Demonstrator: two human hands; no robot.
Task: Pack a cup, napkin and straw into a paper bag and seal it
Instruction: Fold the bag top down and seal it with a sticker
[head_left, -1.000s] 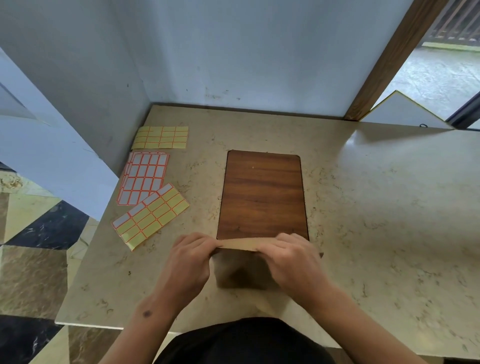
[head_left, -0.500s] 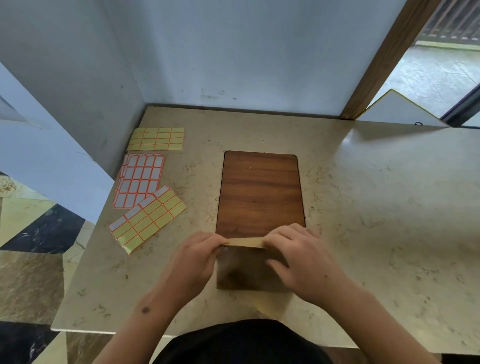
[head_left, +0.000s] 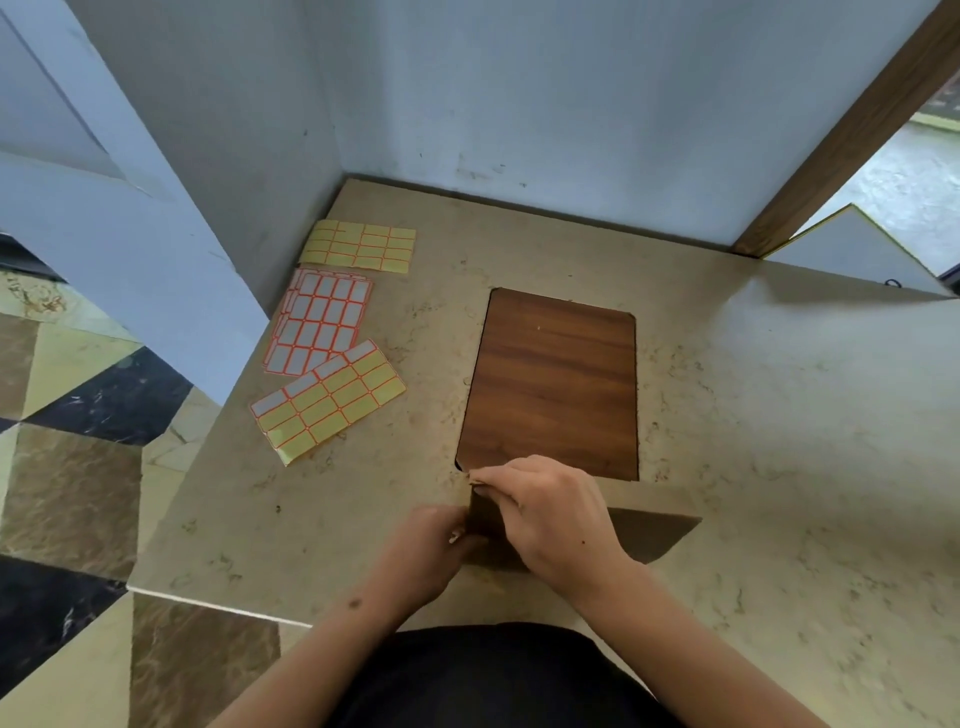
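Note:
A brown paper bag stands near the table's front edge and covers the near end of a wooden board. Its top edge is folded over. My right hand pinches the fold at the bag's upper left corner, fingertips pointing left. My left hand grips the bag's left edge just below it, so the hands almost touch. A dark triangle of the bag's side or its shadow shows to the right of my right hand. No cup, napkin or straw is visible.
Three sticker sheets lie at the table's left: a yellow sheet at the back, a white and orange sheet in the middle, and a mixed sheet nearest. Walls close the back and left. The table's front-left edge drops to a tiled floor.
My right hand slid left along the folded top, from the bag's right side to its left corner. My left hand dropped slightly lower on the left edge.

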